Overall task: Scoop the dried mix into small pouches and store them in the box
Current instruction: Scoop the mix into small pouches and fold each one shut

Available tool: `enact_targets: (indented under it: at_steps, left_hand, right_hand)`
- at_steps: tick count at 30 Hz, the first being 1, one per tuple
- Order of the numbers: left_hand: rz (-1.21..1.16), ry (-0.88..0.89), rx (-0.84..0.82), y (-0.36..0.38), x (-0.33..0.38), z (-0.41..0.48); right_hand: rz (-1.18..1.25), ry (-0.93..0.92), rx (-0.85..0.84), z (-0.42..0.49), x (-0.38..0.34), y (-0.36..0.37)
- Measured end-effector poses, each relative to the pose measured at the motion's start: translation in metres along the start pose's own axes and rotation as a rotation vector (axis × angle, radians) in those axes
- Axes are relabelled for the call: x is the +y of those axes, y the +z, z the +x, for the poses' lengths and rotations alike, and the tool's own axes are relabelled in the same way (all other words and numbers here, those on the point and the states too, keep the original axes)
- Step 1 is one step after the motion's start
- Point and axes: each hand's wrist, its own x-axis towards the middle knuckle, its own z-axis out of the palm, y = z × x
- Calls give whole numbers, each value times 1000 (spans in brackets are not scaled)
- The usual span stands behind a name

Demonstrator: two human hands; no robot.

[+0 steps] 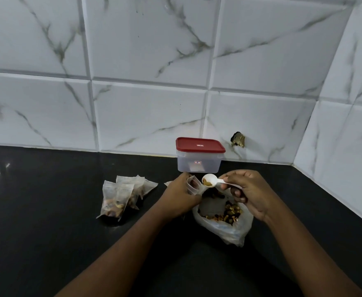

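Note:
My left hand (pixel 179 196) grips a small translucent pouch (pixel 192 185) with its mouth held open toward the right. My right hand (pixel 248 189) pinches the handle of a white plastic spoon (pixel 211 181), whose bowl carries a little brown dried mix right at the pouch's mouth. Below both hands lies an open white plastic bag (pixel 229 228) with dark and yellow dried mix (pixel 229 213) inside. A clear plastic box with a red lid (pixel 199 155) stands shut against the wall, just behind the hands.
Several filled pouches (pixel 122 196) lie in a heap on the black counter (pixel 47 211) to the left of my hands. White marble-look tiles cover the back wall and the right wall, which meet in a corner. A hole (pixel 238 139) breaks the tile by the box.

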Motion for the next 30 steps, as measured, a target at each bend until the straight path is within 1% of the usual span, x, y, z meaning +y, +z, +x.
enact_targets:
  at_steps: [2,3,5,6,7,9,11,13,15,20,23,25,27,30]
  left_hand:
    - [3,-11,-11,1,-1,-1]
    - [2,-4,-3,2,-2,-1]
    - [6,13,32,3,-3,0]
    - [9,16,46,4,-3,0]
    - [8,17,55,4,-4,0]
    - [5,13,60,4,-3,-1]
    - [2,12,47,3,-2,-2]
    - [14,8,40,3,-1,-2]
    - [30,-8,37,2,1,-3]
    - [31,-35,35,1,1,-4]
    - [27,-25,48,1,1,-4]
    - [30,-21,56,1,3,-4]
    - [26,-25,53,0,4,-4]
    - [21,-28,51,1,4,-4]
  right_hand:
    - [-19,-63,-23,-1,2,6]
    - [-91,-100,-51,-2,3,9]
    - [-334,-183,-137,-4,4,13]
    - [-420,-217,-179,-4,5,14]
    - [-451,-239,-196,-4,5,16]
    - [-417,-268,-157,-5,3,15]
    - [-387,-295,-84,-5,-1,11]
    - [-442,-315,-38,-3,-3,2]
    - [-554,-298,-62,-1,-4,-8]
    - [-768,-163,-290,-2,-5,-12]
    - [-866,-126,-329,-2,0,-5]
    - [-960,-118,-320,0,3,-5]
    - [-1042,-121,-258,2,3,-8]
    - [-1016,-177,-132,2,1,-15]
